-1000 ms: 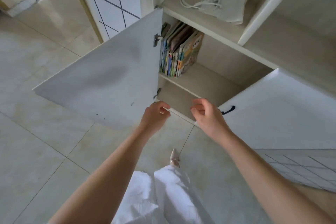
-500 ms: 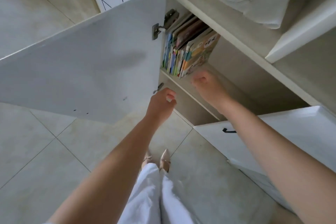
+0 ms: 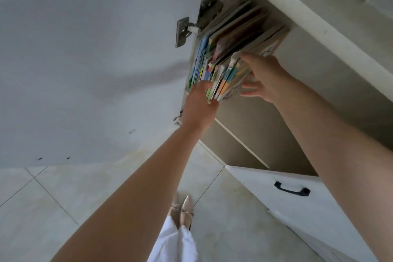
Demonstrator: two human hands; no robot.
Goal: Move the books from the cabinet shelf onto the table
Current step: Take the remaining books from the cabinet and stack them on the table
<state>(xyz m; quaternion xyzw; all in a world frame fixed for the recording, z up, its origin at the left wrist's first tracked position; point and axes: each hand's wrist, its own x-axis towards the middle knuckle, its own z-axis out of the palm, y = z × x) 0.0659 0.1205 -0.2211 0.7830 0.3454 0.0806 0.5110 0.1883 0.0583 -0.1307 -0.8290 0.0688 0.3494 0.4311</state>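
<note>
A row of thin colourful books [image 3: 229,53] stands leaning on the cabinet shelf [image 3: 240,140], packed against the cabinet's left wall. My left hand [image 3: 198,105] is at the lower front corners of the books, fingers curled around their left side. My right hand [image 3: 262,77] presses flat against the right side of the outermost book, thumb below. Between them the two hands clamp a bunch of books. The bottom edges of the books are hidden behind my left hand.
The left cabinet door [image 3: 95,66] hangs wide open, close to my left arm, with a metal hinge [image 3: 182,31] by the books. The right door [image 3: 297,198] with a black handle [image 3: 291,189] stands open below my right arm. A countertop edge [image 3: 308,21] overhangs the shelf. Tiled floor lies below.
Both hands have risen from the shelf's front edge to the books and closed on them from either side. The view has moved closer to the cabinet.
</note>
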